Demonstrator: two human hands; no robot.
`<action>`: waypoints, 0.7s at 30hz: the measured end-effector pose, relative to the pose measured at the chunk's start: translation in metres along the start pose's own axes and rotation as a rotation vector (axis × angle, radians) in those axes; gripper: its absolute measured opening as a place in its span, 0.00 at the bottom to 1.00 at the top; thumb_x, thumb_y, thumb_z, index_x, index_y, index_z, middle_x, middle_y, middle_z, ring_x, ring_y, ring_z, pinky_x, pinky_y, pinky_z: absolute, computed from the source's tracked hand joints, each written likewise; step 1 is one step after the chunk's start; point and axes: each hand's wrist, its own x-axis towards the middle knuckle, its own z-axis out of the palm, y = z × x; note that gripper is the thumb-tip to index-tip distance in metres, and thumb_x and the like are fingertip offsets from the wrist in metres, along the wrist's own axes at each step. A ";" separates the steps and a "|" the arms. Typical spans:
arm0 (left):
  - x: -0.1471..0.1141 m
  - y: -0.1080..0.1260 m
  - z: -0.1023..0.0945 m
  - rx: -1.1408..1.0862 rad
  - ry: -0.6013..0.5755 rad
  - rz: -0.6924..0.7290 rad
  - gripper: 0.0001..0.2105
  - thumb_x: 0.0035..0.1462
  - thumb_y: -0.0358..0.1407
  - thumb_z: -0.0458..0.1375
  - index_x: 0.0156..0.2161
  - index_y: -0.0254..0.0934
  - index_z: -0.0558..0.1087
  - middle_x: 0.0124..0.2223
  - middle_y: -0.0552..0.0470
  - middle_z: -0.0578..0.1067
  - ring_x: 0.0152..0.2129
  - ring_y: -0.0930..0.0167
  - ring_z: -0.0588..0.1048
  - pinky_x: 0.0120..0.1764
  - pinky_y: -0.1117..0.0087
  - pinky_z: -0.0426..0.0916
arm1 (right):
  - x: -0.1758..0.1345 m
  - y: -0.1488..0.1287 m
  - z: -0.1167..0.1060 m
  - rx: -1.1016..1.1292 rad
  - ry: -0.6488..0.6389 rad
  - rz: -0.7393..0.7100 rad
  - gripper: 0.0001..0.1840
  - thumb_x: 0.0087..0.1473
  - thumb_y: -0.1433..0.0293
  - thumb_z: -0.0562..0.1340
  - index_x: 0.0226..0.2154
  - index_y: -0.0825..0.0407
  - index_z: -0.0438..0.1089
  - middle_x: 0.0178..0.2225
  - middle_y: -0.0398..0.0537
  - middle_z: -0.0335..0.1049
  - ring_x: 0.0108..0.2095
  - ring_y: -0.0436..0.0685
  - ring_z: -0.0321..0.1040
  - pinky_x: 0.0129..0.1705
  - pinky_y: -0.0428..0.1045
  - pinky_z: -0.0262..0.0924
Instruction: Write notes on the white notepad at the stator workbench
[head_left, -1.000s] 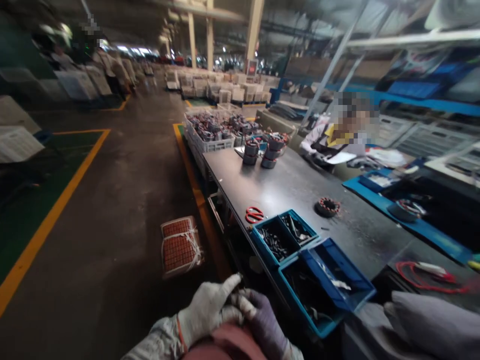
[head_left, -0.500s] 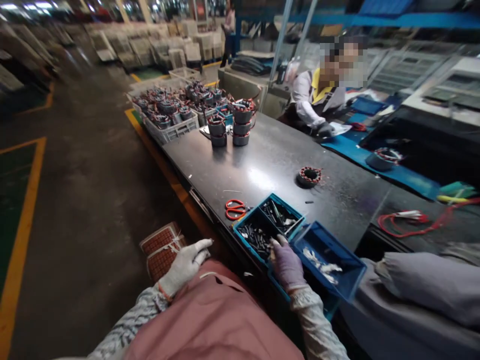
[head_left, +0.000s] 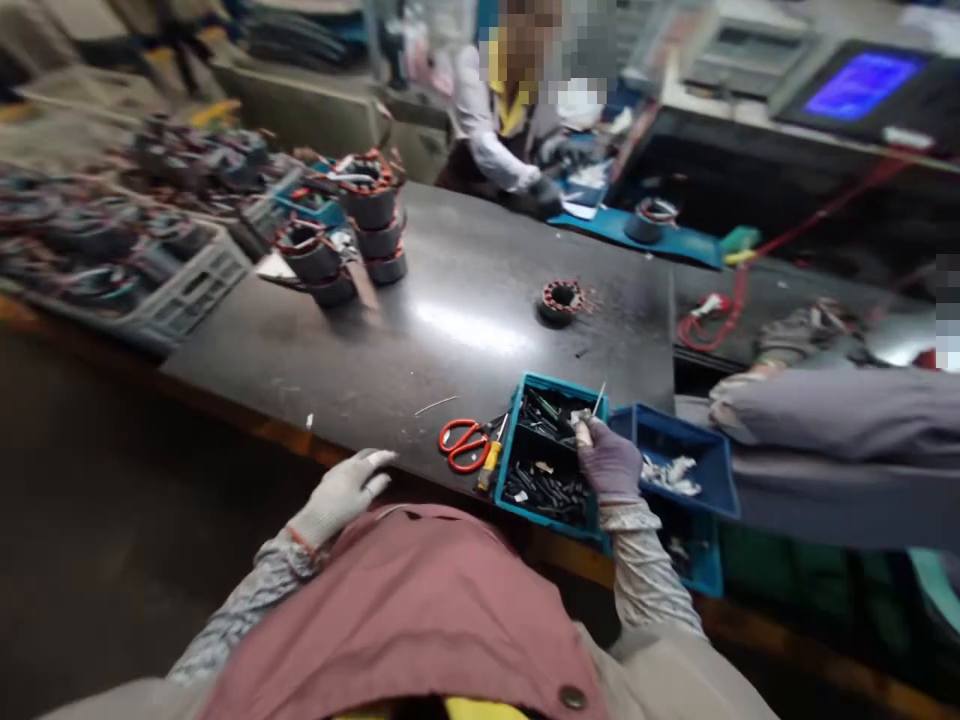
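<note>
— Dark worktable (head_left: 465, 330) in a factory hall: what is nearest?

— Left hand (head_left: 341, 495), white-gloved, lies loosely spread at the table's near edge. Right hand (head_left: 609, 462), purple-gloved, pinches a thin pin (head_left: 598, 399) over the teal parts bin (head_left: 553, 455).

— And beyond?

— Red scissors (head_left: 465, 443) beside the bin, a lone stator (head_left: 562, 298) mid-table, stacked stators (head_left: 371, 215) farther off, a seated co-worker (head_left: 499, 130) behind.

The left hand (head_left: 341, 493), in a white glove, lies flat with its fingers loosely extended. The right hand (head_left: 606, 460), in a purple glove, is raised, fingers apparently pinched together.
</note>
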 end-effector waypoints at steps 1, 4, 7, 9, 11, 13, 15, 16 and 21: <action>0.004 -0.018 -0.012 0.047 -0.068 -0.003 0.23 0.59 0.40 0.49 0.56 0.35 0.73 0.57 0.45 0.74 0.52 0.62 0.74 0.56 0.63 0.67 | -0.003 -0.007 -0.001 0.035 0.017 0.085 0.21 0.55 0.62 0.57 0.45 0.53 0.78 0.30 0.56 0.78 0.29 0.60 0.72 0.32 0.50 0.61; 0.019 -0.065 -0.046 0.102 -0.256 0.004 0.22 0.60 0.40 0.49 0.55 0.35 0.73 0.57 0.45 0.74 0.53 0.62 0.73 0.57 0.64 0.66 | -0.019 -0.032 -0.005 0.279 0.057 0.210 0.24 0.54 0.63 0.54 0.47 0.55 0.76 0.38 0.55 0.79 0.37 0.59 0.75 0.43 0.52 0.67; 0.045 -0.095 -0.070 0.188 -0.359 0.009 0.23 0.60 0.37 0.48 0.56 0.31 0.72 0.58 0.42 0.74 0.55 0.61 0.72 0.60 0.61 0.63 | -0.035 -0.066 -0.007 0.390 0.021 0.199 0.24 0.50 0.63 0.55 0.45 0.55 0.76 0.46 0.55 0.77 0.47 0.61 0.73 0.54 0.56 0.65; 0.066 -0.105 -0.078 0.271 -0.366 0.006 0.22 0.60 0.35 0.49 0.57 0.31 0.72 0.59 0.39 0.73 0.55 0.59 0.72 0.59 0.59 0.63 | -0.042 -0.092 -0.001 0.431 -0.028 0.163 0.23 0.48 0.61 0.56 0.43 0.54 0.77 0.46 0.55 0.77 0.50 0.63 0.73 0.57 0.58 0.63; 0.083 -0.112 -0.085 0.279 -0.337 -0.008 0.21 0.60 0.33 0.51 0.56 0.32 0.73 0.58 0.39 0.74 0.54 0.58 0.73 0.58 0.59 0.65 | -0.044 -0.112 0.013 0.526 -0.105 0.139 0.24 0.46 0.56 0.57 0.40 0.53 0.77 0.44 0.56 0.77 0.47 0.64 0.74 0.56 0.60 0.65; 0.092 -0.121 -0.090 0.208 -0.269 -0.029 0.20 0.58 0.31 0.52 0.55 0.34 0.74 0.57 0.41 0.75 0.54 0.59 0.73 0.57 0.61 0.65 | -0.033 -0.126 0.032 0.639 -0.252 0.176 0.29 0.45 0.50 0.58 0.41 0.54 0.77 0.41 0.59 0.78 0.42 0.66 0.76 0.49 0.61 0.70; 0.090 -0.133 -0.092 0.124 -0.178 -0.060 0.19 0.57 0.31 0.53 0.53 0.36 0.75 0.55 0.42 0.76 0.53 0.59 0.74 0.57 0.62 0.66 | -0.005 -0.140 0.048 0.720 -0.370 0.194 0.35 0.43 0.46 0.59 0.42 0.56 0.76 0.40 0.62 0.78 0.39 0.68 0.77 0.45 0.62 0.71; 0.085 -0.142 -0.092 0.086 -0.131 -0.086 0.19 0.57 0.31 0.53 0.53 0.36 0.76 0.54 0.43 0.77 0.52 0.60 0.75 0.56 0.62 0.66 | 0.014 -0.150 0.052 0.731 -0.384 0.162 0.35 0.41 0.46 0.59 0.41 0.56 0.76 0.41 0.62 0.77 0.41 0.69 0.76 0.46 0.63 0.71; 0.051 -0.192 -0.091 -0.094 -0.015 -0.279 0.20 0.56 0.30 0.52 0.53 0.33 0.75 0.55 0.44 0.77 0.53 0.64 0.74 0.58 0.65 0.64 | 0.091 -0.234 0.040 0.705 -0.354 -0.225 0.27 0.38 0.49 0.64 0.35 0.51 0.78 0.42 0.58 0.78 0.47 0.68 0.74 0.57 0.64 0.63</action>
